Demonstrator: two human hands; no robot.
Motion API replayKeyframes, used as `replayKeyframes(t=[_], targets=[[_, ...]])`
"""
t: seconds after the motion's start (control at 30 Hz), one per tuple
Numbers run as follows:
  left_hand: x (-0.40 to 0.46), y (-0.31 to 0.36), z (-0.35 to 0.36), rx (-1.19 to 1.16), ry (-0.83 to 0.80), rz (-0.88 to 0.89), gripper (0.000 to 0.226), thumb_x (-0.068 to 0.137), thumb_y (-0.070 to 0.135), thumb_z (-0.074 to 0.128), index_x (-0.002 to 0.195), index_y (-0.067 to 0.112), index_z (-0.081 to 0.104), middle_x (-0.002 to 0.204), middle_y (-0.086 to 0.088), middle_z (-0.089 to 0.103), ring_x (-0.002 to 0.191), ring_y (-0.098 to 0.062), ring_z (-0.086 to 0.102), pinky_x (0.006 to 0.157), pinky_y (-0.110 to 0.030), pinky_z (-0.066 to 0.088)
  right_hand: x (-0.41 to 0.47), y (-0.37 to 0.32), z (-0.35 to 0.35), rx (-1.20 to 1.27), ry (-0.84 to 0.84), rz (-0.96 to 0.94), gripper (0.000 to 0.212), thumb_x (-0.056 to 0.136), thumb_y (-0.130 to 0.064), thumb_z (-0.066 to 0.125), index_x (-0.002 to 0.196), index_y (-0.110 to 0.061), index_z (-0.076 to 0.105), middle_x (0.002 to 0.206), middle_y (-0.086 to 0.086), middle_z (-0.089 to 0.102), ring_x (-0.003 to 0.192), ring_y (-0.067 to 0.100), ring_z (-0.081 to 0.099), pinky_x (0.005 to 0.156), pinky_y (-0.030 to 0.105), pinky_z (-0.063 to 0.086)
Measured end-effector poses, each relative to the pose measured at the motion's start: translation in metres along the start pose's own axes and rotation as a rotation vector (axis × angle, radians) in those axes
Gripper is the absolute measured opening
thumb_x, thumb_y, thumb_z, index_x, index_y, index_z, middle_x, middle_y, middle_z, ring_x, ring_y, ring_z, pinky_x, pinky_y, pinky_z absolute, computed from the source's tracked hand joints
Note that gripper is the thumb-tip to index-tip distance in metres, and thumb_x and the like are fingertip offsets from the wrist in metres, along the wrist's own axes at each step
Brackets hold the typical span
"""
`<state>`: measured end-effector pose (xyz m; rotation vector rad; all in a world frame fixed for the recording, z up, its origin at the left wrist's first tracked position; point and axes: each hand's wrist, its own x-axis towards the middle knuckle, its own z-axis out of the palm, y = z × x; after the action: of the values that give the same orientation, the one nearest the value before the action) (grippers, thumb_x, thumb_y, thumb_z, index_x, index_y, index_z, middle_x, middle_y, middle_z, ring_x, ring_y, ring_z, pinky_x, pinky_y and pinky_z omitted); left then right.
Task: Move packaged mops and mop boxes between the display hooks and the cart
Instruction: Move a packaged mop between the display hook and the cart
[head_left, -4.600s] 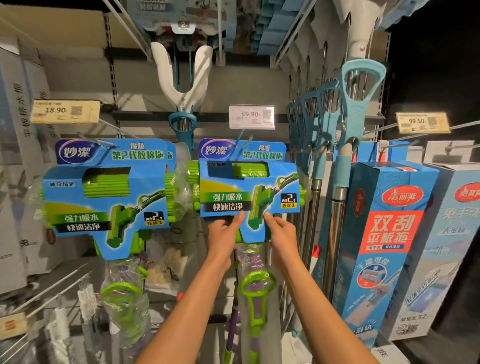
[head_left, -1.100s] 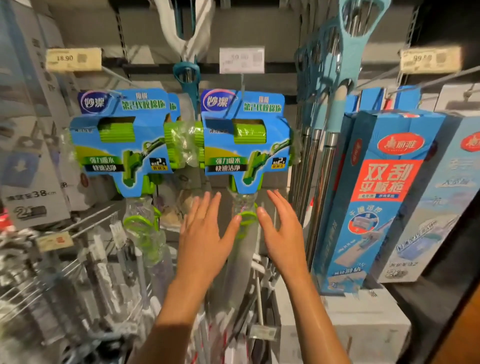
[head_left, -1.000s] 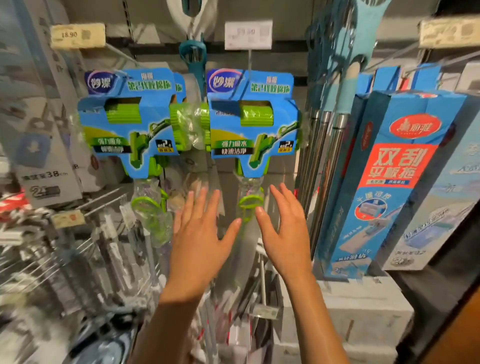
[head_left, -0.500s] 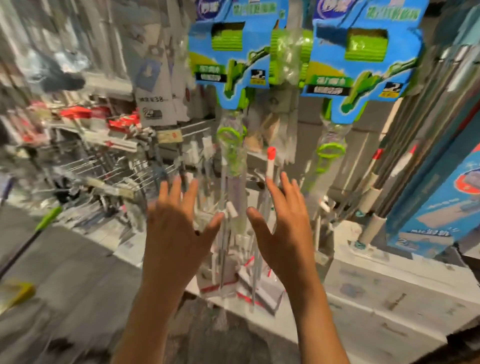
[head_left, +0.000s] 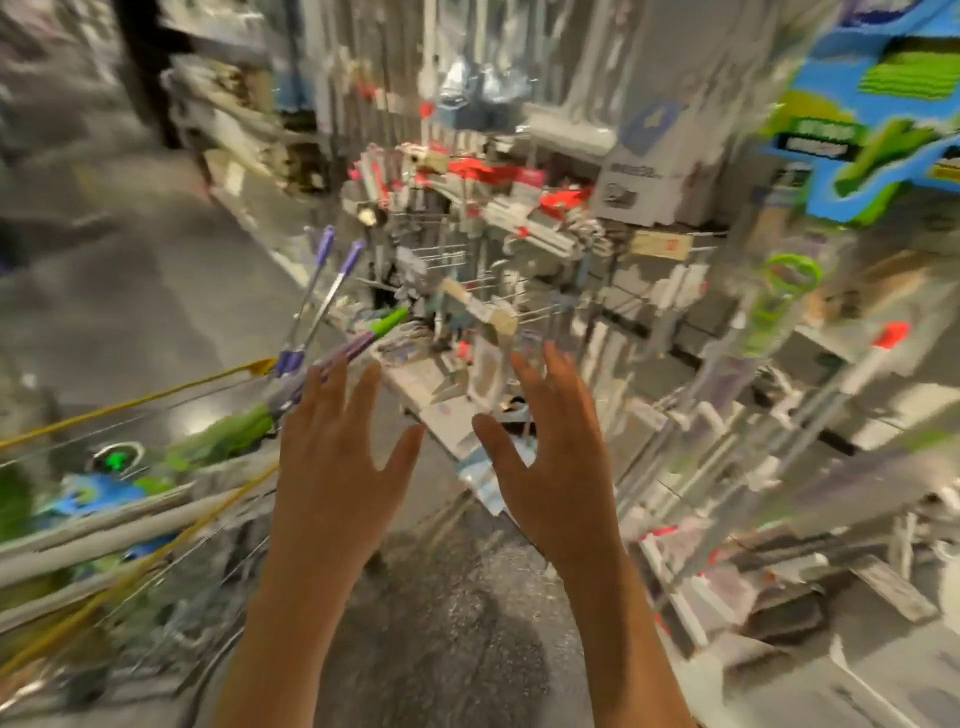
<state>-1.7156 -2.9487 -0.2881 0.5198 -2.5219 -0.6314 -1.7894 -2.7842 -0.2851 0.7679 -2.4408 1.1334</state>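
- Whole view pretty smeared with blur, so small details mostly unreadable.
- Left hand (head_left: 337, 467) up in mid-air, back toward the camera, fingers (head_left: 332, 384) spread straight, holding nothing.
- Right hand (head_left: 558, 467) just beside it, same pose: fingers (head_left: 558, 374) splayed and relaxed, thumb out, nothing in the grip.
- Both palms apart from each other, over the dark speckled floor (head_left: 441, 649).
- Blue-and-green cardboard-packaged mop (head_left: 878, 119) hanging way up at the top right, well clear of both hands.
- Below that, a clear plastic-wrapped mop handle with a green ring grip (head_left: 789, 280) dangling down.
- Wire shopping cart with yellow rim (head_left: 130, 405) at the lower left, close to the left hand but not touching.
- Inside the cart: green-and-blue mop packaging (head_left: 104, 493), too blurry to make out properly, plus purple-tipped metal mop poles (head_left: 322, 291) sticking up and out past the rim.
- Behind the hands, wire display hooks (head_left: 467, 265) with white and red packets, all mush.
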Motion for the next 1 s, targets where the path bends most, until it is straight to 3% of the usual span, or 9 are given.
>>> replayKeyframes(t=[0.2, 0.33, 0.47, 0.57, 0.77, 0.87, 1.0], targets=[[-0.03, -0.11, -0.06, 0.018, 0.08, -0.22, 0.069, 0.096, 0.043, 0.058, 0.156, 0.017, 0.034, 0.166, -0.01, 0.023, 0.155, -0.027, 0.013, 0.124, -0.043, 0.012, -0.013, -0.08, 0.099, 0.107, -0.198, -0.053, 0.071, 0.091, -0.065, 0.042, 0.154, -0.032, 0.035, 0.166, -0.008, 0.017, 0.153, 0.011, 0.01, 0.123, 0.043, 0.022], [-0.045, -0.158, -0.086, 0.026, 0.128, -0.324, 0.069, 0.095, 0.044, 0.059, 0.154, 0.016, 0.038, 0.165, -0.01, 0.025, 0.155, -0.028, 0.015, 0.124, -0.044, 0.013, -0.017, -0.123, 0.145, 0.137, -0.315, -0.127, 0.073, 0.092, -0.066, 0.04, 0.154, -0.027, 0.036, 0.167, -0.004, 0.017, 0.154, 0.013, 0.009, 0.123, 0.043, 0.02], [-0.048, -0.193, -0.101, 0.016, 0.161, -0.402, 0.07, 0.094, 0.05, 0.054, 0.154, 0.019, 0.039, 0.166, -0.01, 0.024, 0.155, -0.028, 0.014, 0.125, -0.044, 0.013, -0.013, -0.149, 0.178, 0.151, -0.399, -0.177, 0.072, 0.09, -0.067, 0.039, 0.154, -0.034, 0.03, 0.166, -0.008, 0.016, 0.153, 0.009, 0.007, 0.124, 0.041, 0.016], [-0.046, -0.213, -0.104, 0.032, 0.168, -0.451, 0.074, 0.093, 0.059, 0.044, 0.157, 0.024, 0.03, 0.168, -0.004, 0.016, 0.156, -0.023, 0.006, 0.124, -0.039, 0.007, -0.004, -0.157, 0.203, 0.162, -0.449, -0.2, 0.075, 0.091, -0.071, 0.036, 0.155, -0.032, 0.031, 0.166, -0.01, 0.015, 0.152, 0.007, 0.006, 0.124, 0.043, 0.019], [-0.014, -0.242, -0.094, 0.037, 0.177, -0.51, 0.078, 0.091, 0.064, 0.033, 0.157, 0.023, 0.03, 0.167, -0.004, 0.02, 0.156, -0.021, 0.007, 0.124, -0.037, 0.008, 0.028, -0.15, 0.259, 0.201, -0.497, -0.211, 0.07, 0.093, -0.067, 0.041, 0.154, -0.033, 0.035, 0.166, -0.009, 0.017, 0.153, 0.01, 0.01, 0.123, 0.045, 0.021], [0.016, -0.26, -0.074, -0.006, 0.152, -0.553, 0.071, 0.097, 0.055, 0.042, 0.159, 0.026, 0.024, 0.169, 0.001, 0.014, 0.156, -0.016, 0.002, 0.123, -0.034, 0.004, 0.057, -0.139, 0.288, 0.203, -0.501, -0.237, 0.069, 0.093, -0.065, 0.043, 0.153, -0.033, 0.035, 0.166, -0.009, 0.018, 0.153, 0.013, 0.013, 0.12, 0.045, 0.024], [0.072, -0.287, -0.048, -0.107, 0.11, -0.646, 0.067, 0.101, 0.046, 0.048, 0.159, 0.024, 0.023, 0.168, 0.001, 0.015, 0.155, -0.016, 0.01, 0.126, -0.039, 0.014, 0.112, -0.128, 0.329, 0.233, -0.571, -0.227, 0.079, 0.091, -0.072, 0.036, 0.154, -0.025, 0.036, 0.165, -0.002, 0.022, 0.153, 0.019, 0.016, 0.122, 0.049, 0.024]])
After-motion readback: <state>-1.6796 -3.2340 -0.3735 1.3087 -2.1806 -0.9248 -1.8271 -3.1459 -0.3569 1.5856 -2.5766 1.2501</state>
